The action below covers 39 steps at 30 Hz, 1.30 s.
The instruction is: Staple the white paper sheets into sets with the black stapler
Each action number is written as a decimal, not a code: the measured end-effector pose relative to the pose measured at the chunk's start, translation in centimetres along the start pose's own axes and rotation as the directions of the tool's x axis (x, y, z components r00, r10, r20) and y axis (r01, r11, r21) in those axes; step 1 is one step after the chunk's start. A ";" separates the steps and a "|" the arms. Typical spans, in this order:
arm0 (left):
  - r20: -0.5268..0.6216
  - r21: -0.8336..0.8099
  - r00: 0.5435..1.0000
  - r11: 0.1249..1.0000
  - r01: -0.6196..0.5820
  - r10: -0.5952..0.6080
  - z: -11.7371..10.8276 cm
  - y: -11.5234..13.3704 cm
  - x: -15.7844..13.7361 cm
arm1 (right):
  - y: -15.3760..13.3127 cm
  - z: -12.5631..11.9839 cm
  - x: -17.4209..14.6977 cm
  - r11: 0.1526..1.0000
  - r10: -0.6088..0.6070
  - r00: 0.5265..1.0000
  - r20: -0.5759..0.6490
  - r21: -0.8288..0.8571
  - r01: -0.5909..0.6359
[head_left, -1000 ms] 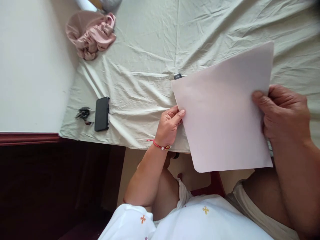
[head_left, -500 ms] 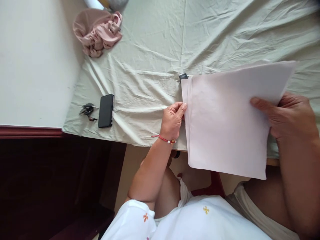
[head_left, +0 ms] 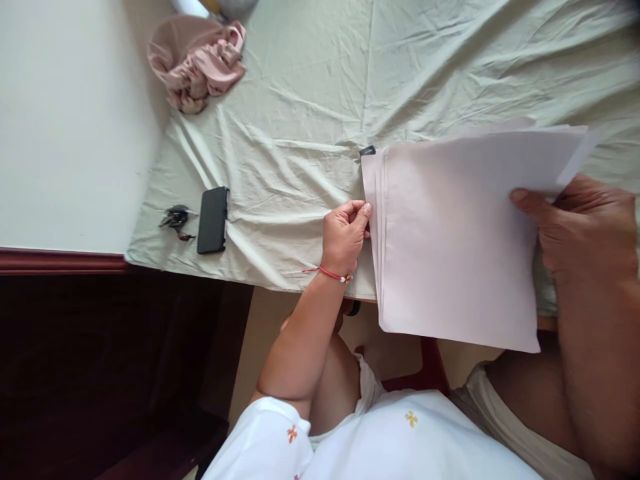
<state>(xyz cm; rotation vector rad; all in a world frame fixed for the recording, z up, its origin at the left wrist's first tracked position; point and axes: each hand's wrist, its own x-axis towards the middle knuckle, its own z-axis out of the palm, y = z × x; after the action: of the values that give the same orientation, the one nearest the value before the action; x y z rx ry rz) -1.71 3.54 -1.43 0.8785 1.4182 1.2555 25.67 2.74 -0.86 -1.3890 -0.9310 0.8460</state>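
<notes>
Several white sheets of paper lie fanned slightly at their left edge, partly over the table's front edge. My left hand, with a red string bracelet at the wrist, pinches that left edge between thumb and fingers. On the other side, my right hand grips the right edge, thumb on top and fingers hidden beneath. The sheets bend upward near the right hand. A small black object sits at the upper left corner of the sheets; its kind is unclear.
A pale green cloth with wrinkles covers the table. To the left lie a black phone and a small dark bunch of items, perhaps keys. A crumpled pink cloth is at the back left, beside a white wall.
The right hand has moved slightly to the right with the sheets' edge, and the upper right corners have spread apart. The left hand has barely moved.
</notes>
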 end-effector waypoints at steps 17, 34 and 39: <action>0.027 0.070 0.993 0.991 -0.116 0.114 -0.3 -0.4 -0.1 | 0.4 -0.2 0.4 0.991 -0.011 0.995 -0.102 -0.136 -0.003; 0.059 0.117 0.987 0.981 -0.153 0.147 -0.1 -1.4 0.1 | 1.2 -1.1 1.3 0.993 -0.101 0.981 -0.167 -0.073 0.090; 0.036 0.134 0.986 0.977 -0.164 0.161 -0.1 -1.2 0.1 | 1.3 -0.9 1.3 0.993 -0.115 0.983 -0.141 -0.036 0.111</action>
<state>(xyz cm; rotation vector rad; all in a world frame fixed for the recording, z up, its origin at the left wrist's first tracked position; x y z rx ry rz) -1.71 3.36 -2.59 1.1192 1.4491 1.2746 27.10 3.55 -2.10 -1.3880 -0.9045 0.6419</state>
